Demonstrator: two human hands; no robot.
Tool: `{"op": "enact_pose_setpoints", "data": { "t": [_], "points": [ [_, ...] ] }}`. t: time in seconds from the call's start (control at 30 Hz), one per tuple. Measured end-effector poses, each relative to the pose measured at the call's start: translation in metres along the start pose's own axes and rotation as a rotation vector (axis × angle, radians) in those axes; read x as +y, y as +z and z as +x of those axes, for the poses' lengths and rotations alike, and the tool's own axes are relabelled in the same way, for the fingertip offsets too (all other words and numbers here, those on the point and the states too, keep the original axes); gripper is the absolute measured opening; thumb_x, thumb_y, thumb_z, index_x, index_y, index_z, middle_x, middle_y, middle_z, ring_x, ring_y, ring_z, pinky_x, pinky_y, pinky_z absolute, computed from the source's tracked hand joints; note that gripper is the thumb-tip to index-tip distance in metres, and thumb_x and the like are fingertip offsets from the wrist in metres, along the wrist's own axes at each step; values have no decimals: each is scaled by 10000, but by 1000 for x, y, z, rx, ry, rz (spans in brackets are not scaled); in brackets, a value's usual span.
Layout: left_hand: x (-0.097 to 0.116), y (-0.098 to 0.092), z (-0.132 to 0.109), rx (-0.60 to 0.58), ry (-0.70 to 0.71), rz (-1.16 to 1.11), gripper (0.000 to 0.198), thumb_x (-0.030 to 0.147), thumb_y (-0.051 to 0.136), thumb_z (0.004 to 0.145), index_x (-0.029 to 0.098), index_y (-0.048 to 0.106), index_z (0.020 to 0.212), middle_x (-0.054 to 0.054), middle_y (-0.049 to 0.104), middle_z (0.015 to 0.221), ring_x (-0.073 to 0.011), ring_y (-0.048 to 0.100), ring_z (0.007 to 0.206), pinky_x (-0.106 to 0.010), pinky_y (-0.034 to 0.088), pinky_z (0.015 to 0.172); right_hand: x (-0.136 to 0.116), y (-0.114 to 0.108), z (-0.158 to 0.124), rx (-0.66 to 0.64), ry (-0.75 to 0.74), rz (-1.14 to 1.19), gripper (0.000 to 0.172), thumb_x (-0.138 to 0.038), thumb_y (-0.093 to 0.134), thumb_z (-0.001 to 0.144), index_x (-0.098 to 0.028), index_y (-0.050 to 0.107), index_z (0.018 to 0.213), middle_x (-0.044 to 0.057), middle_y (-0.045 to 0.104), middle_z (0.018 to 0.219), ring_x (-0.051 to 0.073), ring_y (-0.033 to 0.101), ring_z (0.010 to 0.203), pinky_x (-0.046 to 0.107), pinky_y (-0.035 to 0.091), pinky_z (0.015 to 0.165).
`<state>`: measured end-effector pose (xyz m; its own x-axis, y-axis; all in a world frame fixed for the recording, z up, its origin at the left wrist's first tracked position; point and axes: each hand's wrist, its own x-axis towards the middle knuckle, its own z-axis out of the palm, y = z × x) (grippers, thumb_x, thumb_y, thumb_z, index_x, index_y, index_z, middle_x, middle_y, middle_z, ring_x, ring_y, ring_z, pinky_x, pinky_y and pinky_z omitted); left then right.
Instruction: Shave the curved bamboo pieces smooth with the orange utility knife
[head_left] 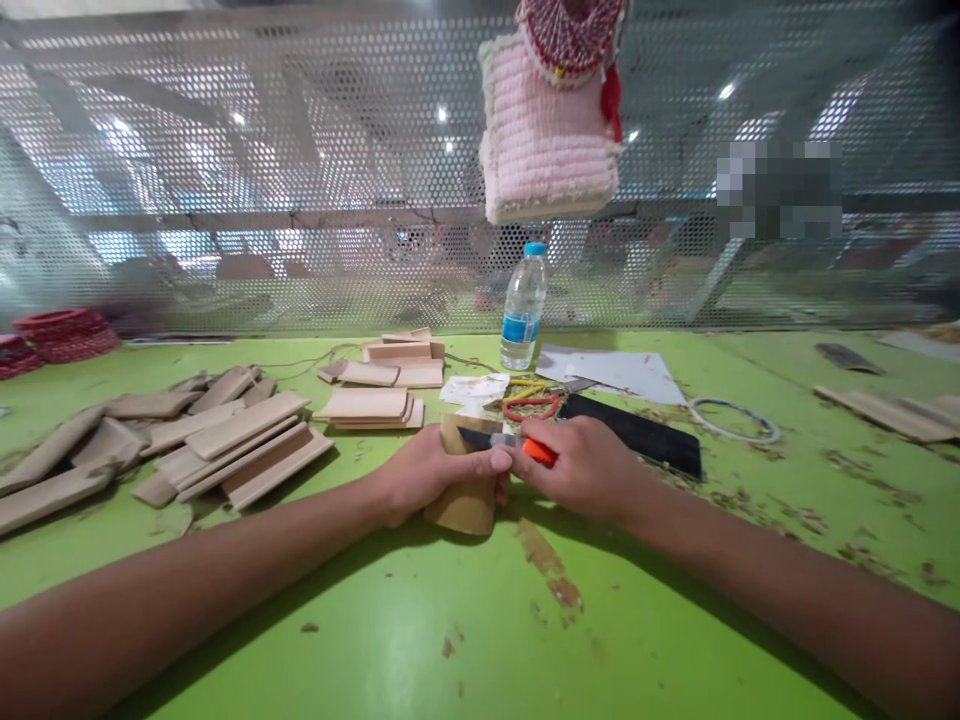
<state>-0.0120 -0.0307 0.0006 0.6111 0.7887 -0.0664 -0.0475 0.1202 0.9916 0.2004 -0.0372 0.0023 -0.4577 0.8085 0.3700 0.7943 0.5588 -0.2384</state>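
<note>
My left hand (pixel 424 472) is closed around a tan wooden strip (pixel 463 500) that lies on the green table (pixel 420 640), its thumb pressed on top. My right hand (pixel 589 467) grips an orange-handled knife (pixel 537 450); the dark blade (pixel 480 437) points left across the upper end of the strip, near my left thumb. Both forearms reach in from the bottom corners.
Piles of similar wooden strips (pixel 225 440) lie at the left and behind (pixel 397 362). A water bottle (pixel 523 307), papers (pixel 622 372), red and yellow rubber bands (pixel 531 400), a black flat bar (pixel 637 432) and a wire ring (pixel 731 418) lie beyond. A perforated metal screen (pixel 262 170) with a pink knitted bag (pixel 551 130) closes the back.
</note>
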Motion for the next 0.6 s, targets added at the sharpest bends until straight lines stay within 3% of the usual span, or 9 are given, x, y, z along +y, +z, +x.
{"op": "enact_pose_setpoints", "data": {
  "t": [0.23,0.37,0.5,0.6],
  "points": [
    [1,1,1,95,6,97,387,499,742,809,114,707,822,-103,720,744,-210,700,683,-331,580,679,-9,5,1,10,174,-68,544,-664,362,934,-213,475,652,-9,460,541,126,352,509,282,158,529],
    [0,4,0,129,-18,40,397,505,746,802,115,684,843,-107,718,766,-231,710,677,-381,597,677,-13,3,2,58,242,6,561,-668,341,943,-215,423,622,-20,420,523,118,317,498,285,167,526],
    [-1,4,0,141,-32,-24,394,493,768,784,121,657,853,-102,716,783,-232,714,681,-411,603,693,-13,-2,2,126,229,80,565,-667,333,952,-214,377,616,-37,368,521,109,300,502,279,188,539],
    [-1,0,1,98,-47,0,420,508,770,779,104,674,847,-123,722,779,-228,709,686,-384,594,683,-9,-3,0,71,164,72,542,-656,358,947,-215,383,633,-42,366,524,107,301,503,279,174,542]
  ]
}}
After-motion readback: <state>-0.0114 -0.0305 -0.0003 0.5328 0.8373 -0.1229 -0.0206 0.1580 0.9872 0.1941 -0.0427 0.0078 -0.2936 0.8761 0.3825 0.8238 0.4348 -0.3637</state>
